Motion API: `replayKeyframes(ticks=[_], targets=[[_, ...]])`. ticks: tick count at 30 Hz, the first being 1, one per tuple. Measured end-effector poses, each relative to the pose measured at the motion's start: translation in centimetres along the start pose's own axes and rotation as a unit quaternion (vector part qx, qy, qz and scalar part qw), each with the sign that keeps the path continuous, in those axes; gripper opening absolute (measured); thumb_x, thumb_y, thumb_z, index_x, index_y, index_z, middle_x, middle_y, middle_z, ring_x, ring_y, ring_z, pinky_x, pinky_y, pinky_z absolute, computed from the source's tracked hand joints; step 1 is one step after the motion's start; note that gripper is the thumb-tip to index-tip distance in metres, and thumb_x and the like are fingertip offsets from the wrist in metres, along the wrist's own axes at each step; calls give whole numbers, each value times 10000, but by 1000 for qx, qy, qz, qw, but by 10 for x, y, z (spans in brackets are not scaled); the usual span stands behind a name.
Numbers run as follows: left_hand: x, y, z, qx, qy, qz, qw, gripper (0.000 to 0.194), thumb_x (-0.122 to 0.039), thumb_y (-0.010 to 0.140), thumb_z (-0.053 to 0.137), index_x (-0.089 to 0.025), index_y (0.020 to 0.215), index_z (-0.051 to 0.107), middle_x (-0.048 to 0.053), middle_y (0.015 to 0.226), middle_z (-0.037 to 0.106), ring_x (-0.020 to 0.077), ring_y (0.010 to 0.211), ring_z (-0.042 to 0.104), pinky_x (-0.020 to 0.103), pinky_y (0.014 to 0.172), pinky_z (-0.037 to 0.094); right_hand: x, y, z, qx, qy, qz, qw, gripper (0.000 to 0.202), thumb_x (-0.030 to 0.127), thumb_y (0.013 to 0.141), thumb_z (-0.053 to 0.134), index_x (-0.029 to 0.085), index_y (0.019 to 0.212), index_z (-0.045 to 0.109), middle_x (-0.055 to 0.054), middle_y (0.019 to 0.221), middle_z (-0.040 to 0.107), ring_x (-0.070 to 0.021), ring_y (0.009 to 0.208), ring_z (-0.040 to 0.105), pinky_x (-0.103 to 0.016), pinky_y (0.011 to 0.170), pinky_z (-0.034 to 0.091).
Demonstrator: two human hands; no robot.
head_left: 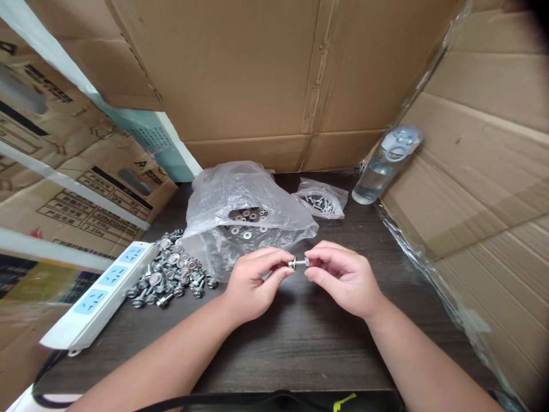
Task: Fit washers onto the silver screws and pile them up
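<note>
The person's left hand and right hand are meeting over the dark tabletop, both pinching one small metal bolt between thumb and fingers. The bolt is lying roughly level between the fingertips, the left hand gripping the end where a washer is sitting, the right hand holding the opposite end. Just beyond the left hand, a clear plastic bag is slumping open, showing loose washers inside. To the left of that hand, a heap of flanged bolts is spreading beside a white power strip. Past the right hand, a small zip bag is holding little screws, and farther off to its right a water bottle is standing near the cardboard wall. More cardboard is rising behind everything, and printed boxes are standing beyond the power strip.
</note>
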State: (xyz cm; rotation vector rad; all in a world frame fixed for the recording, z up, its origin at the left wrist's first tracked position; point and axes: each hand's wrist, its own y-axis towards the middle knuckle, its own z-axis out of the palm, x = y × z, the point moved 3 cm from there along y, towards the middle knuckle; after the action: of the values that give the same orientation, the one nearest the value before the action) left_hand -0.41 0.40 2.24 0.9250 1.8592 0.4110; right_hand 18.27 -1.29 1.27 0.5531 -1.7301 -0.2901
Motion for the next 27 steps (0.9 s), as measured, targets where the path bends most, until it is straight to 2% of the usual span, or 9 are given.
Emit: replayKeyframes(ticks=[4,11,15,27], targets=[[-1,0,0,13,-7,-1,1000,136,-82,832,649,-159,943,662,23,829,696,68,733,618,154,708,499,0,0,1,8,-13,-4,1000,149,145,857,662,179,998,699,-52,900,635,-105,745,615,-215,621,503],[0,0,1,13,-2,7,1000,157,-75,827,652,-161,959,666,32,860,707,76,773,646,160,744,514,0,2,2,47,-30,7,998,106,192,901,619,166,942,713,-40,805,627,-88,694,583,-203,604,478],[0,0,0,5,-4,1,1000,149,-87,826,657,-159,956,671,32,850,709,77,761,648,163,733,522,-2,1,0,27,-23,22,999,152,232,879,658,157,1008,689,-53,880,624,-93,729,599,-200,610,495],[-2,1,-1,-4,-11,-13,1000,97,-135,845,644,-152,930,689,49,810,711,95,713,641,186,679,525,-2,-3,1,17,3,14,1000,173,201,874,653,175,1043,674,-63,887,613,-116,742,600,-241,628,514]])
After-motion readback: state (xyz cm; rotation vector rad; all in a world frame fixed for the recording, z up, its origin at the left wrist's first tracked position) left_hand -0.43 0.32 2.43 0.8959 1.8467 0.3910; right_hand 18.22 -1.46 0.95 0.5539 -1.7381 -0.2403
